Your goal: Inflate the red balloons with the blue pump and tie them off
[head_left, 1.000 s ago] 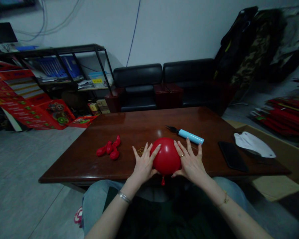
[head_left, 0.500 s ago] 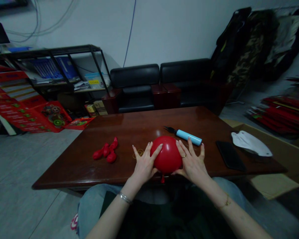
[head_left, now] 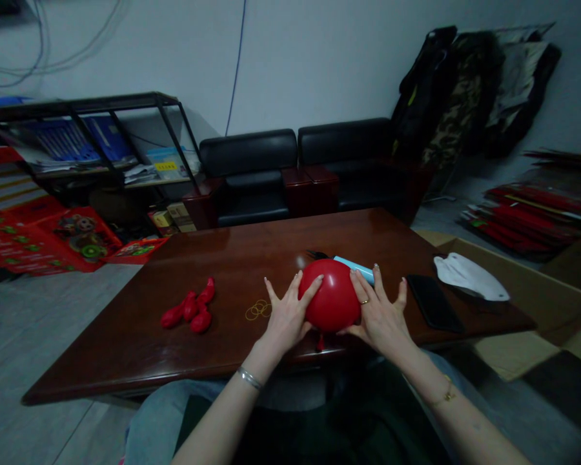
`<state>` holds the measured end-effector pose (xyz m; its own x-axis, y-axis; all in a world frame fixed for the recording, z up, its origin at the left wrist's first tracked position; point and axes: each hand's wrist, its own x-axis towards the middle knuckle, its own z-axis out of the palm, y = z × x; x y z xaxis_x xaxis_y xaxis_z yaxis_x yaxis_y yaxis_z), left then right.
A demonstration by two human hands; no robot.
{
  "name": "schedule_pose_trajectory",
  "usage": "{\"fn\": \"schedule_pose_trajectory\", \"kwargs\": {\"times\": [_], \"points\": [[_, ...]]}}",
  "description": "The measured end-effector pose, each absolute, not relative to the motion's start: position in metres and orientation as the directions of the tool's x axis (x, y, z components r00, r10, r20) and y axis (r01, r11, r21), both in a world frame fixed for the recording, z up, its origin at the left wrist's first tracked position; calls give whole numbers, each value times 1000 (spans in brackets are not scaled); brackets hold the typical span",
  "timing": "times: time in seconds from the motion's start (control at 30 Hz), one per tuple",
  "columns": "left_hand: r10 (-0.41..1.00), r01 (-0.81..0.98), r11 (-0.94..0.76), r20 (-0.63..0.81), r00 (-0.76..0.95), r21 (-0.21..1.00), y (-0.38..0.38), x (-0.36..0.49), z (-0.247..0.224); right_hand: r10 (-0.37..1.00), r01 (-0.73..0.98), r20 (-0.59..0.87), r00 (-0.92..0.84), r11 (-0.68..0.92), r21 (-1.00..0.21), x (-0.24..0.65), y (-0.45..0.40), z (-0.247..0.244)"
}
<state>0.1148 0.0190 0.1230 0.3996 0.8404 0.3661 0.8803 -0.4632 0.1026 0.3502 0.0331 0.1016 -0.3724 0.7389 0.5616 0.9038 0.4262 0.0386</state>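
Observation:
A round, inflated red balloon is held between my two hands at the table's near edge, its knotted neck pointing down toward me. My left hand presses its left side, thumb underneath and fingers spread over the top. On the other side, my right hand grips it the same way. Just behind the balloon lies a light blue hand pump with a black nozzle, partly covered by the balloon and right fingers. Thin yellow rubber bands lie left of my left hand. Farther left rests a cluster of small tied red balloons.
On the brown wooden table, a black phone lies at the right, beside a white mask. An open cardboard box stands past the right edge. Black sofas stand behind the table.
The view has turned slightly right. Both hands and the balloon have shifted a little, and the balloon now covers part of the pump. The rubber bands show more fully beside my left hand.

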Motion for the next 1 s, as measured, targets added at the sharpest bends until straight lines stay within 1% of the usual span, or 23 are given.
{"fn": "schedule_pose_trajectory", "kwargs": {"times": [0.4, 0.67, 0.9, 1.0], "points": [[793, 829, -551, 369, 486, 93, 62, 170, 137, 758, 953, 599, -258, 301, 29, 402, 51, 110], [763, 796, -597, 374, 527, 99, 89, 210, 142, 788, 977, 586, -188, 209, 32, 439, 60, 113], [717, 739, -662, 396, 574, 127, 116, 243, 144, 771, 987, 621, -140, 155, 29, 469, 74, 116], [706, 718, -681, 391, 590, 146, 128, 257, 146, 779, 990, 613, -130, 141, 31, 483, 81, 117]]}}
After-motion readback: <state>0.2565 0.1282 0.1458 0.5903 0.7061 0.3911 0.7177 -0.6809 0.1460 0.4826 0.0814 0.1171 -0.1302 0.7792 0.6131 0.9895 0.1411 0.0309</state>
